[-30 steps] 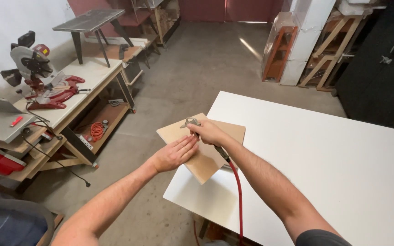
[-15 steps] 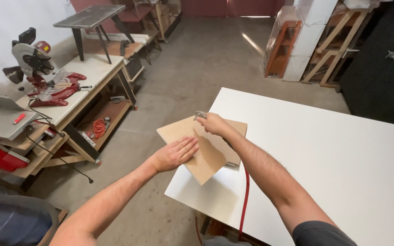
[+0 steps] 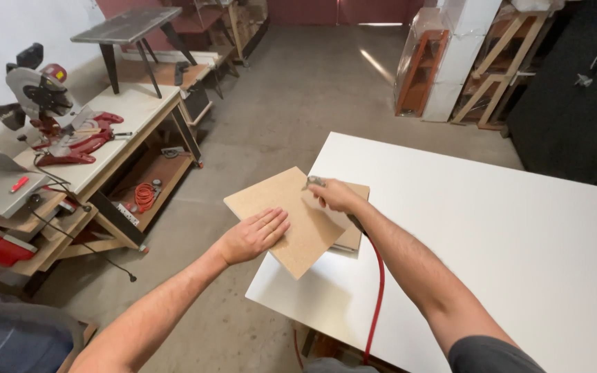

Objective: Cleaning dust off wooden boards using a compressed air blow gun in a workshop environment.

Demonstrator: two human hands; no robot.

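From where I stand, I see almost no packages, labels, signs or screens in this workshop. The only wrapped thing is a tall wooden frame, orange-brown, covered in clear plastic film [image 3: 424, 61]; it stands on the concrete floor at the far side, just beside a white pillar. On the saw bench at the left lies a small red tag or strip [image 3: 19, 184] on a grey plate, but it is too small to tell if it is a label.
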